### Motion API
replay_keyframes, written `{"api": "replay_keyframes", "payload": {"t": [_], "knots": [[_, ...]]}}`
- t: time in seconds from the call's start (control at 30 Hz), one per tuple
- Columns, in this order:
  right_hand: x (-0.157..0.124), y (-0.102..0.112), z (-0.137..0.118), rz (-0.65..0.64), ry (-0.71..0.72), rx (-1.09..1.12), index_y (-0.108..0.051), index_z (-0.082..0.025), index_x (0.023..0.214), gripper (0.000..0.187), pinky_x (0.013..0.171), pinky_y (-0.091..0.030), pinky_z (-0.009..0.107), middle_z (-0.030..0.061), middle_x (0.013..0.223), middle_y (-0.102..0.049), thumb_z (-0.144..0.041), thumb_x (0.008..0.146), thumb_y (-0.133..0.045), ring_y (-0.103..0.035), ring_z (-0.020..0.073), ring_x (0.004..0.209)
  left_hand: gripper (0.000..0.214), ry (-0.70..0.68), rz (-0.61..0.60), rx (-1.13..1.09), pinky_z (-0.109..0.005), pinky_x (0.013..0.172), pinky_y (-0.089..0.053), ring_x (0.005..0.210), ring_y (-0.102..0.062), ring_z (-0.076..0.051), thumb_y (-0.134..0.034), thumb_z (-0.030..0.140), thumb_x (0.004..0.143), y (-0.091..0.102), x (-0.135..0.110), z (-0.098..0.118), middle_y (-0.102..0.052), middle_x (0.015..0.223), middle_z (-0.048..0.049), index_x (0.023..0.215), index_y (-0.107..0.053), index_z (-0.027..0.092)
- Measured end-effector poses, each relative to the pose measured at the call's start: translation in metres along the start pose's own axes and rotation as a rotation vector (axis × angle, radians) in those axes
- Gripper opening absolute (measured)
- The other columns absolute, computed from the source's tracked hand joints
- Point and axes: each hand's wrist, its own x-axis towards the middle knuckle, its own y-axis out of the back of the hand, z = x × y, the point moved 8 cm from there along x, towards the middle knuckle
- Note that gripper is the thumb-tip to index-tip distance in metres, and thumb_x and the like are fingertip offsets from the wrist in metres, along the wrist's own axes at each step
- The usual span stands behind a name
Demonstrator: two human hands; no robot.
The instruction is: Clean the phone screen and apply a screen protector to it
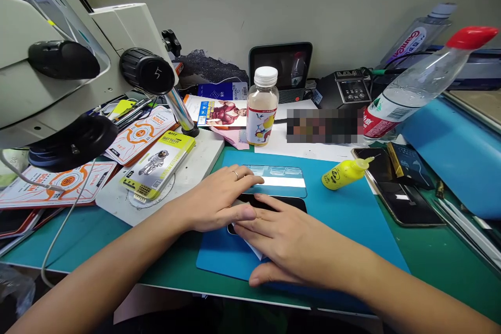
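A dark phone (299,203) lies flat on the blue mat (352,219), much of it hidden under my two hands. My left hand (219,198), with a ring on one finger, reaches across its left end; the fingers are stretched and the thumb rests near the right hand's fingertips. My right hand (289,235) lies over the phone's near side with fingers extended. Beneath its palm pokes a white piece (255,249), perhaps a wipe or paper. Just behind the phone sits a clear, glass-like rectangular panel (282,173) reflecting light.
A yellow needle-tipped bottle (342,175) stands on the mat's right. Behind are a juice bottle (262,109) and a dark-screened device (279,65). A microscope (129,57) overhangs the left, above battery packs (158,164). At right are a red-capped bottle (415,88) and another phone (409,193).
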Motion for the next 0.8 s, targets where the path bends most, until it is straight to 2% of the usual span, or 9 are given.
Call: {"api": "replay_keyframes", "payload": {"t": [0.13, 0.3, 0.43, 0.5, 0.63, 0.8], "knots": [[0.002, 0.000, 0.003, 0.020, -0.052, -0.010, -0.066, -0.008, 0.147, 0.079, 0.134, -0.033, 0.052, 0.0177, 0.155, -0.069, -0.072, 0.102, -0.058, -0.049, 0.0356, 0.159, 0.096, -0.007, 0.007, -0.003, -0.052, 0.108, -0.048, 0.124, -0.061, -0.036, -0.015, 0.090, 0.102, 0.000, 0.000, 0.001, -0.066, 0.135, -0.0184, 0.147, -0.059, 0.017], [0.001, -0.005, -0.005, -0.021, 0.033, 0.023, -0.057, -0.001, 0.155, 0.078, 0.135, -0.031, 0.050, 0.0197, 0.159, -0.065, -0.063, 0.107, -0.056, -0.050, 0.0341, 0.158, 0.099, -0.020, 0.018, -0.009, -0.054, 0.109, -0.048, 0.125, -0.061, -0.037, -0.014, 0.089, 0.103, 0.000, 0.000, 0.000, -0.066, 0.138, -0.0194, 0.149, -0.058, 0.014], [0.000, -0.008, 0.006, -0.042, -0.077, 0.075, -0.057, -0.006, 0.156, 0.077, 0.138, -0.024, 0.055, 0.0192, 0.167, -0.057, -0.064, 0.106, -0.058, -0.036, 0.0358, 0.166, 0.100, -0.018, 0.025, 0.002, -0.054, 0.106, -0.048, 0.121, -0.061, -0.036, -0.012, 0.089, 0.103, 0.000, -0.001, -0.001, -0.067, 0.134, -0.0190, 0.148, -0.059, 0.013], [0.001, -0.009, 0.007, -0.093, -0.088, 0.099, -0.053, -0.005, 0.160, 0.082, 0.139, -0.022, 0.057, 0.0205, 0.170, -0.053, -0.066, 0.106, -0.057, -0.030, 0.0368, 0.169, 0.097, -0.012, 0.023, 0.003, -0.053, 0.107, -0.048, 0.124, -0.060, -0.036, -0.012, 0.087, 0.104, 0.001, -0.001, 0.000, -0.066, 0.136, -0.0189, 0.148, -0.059, 0.014], [-0.001, -0.009, 0.003, -0.203, -0.053, 0.157, -0.042, 0.000, 0.166, 0.093, 0.139, -0.020, 0.055, 0.0214, 0.172, -0.050, -0.070, 0.106, -0.053, -0.035, 0.0355, 0.167, 0.092, 0.001, 0.028, 0.001, -0.055, 0.114, -0.047, 0.134, -0.058, -0.037, -0.012, 0.081, 0.108, 0.002, -0.002, 0.000, -0.062, 0.147, -0.0202, 0.151, -0.056, 0.014], [-0.006, -0.010, 0.014, -0.221, -0.183, 0.121, -0.043, 0.000, 0.166, 0.096, 0.136, -0.023, 0.066, 0.0243, 0.171, -0.049, -0.074, 0.104, -0.050, -0.034, 0.0418, 0.166, 0.090, 0.004, 0.060, 0.017, -0.055, 0.116, -0.046, 0.138, -0.058, -0.036, -0.013, 0.079, 0.110, 0.005, -0.003, 0.001, -0.061, 0.151, -0.0201, 0.154, -0.054, 0.012]]}}
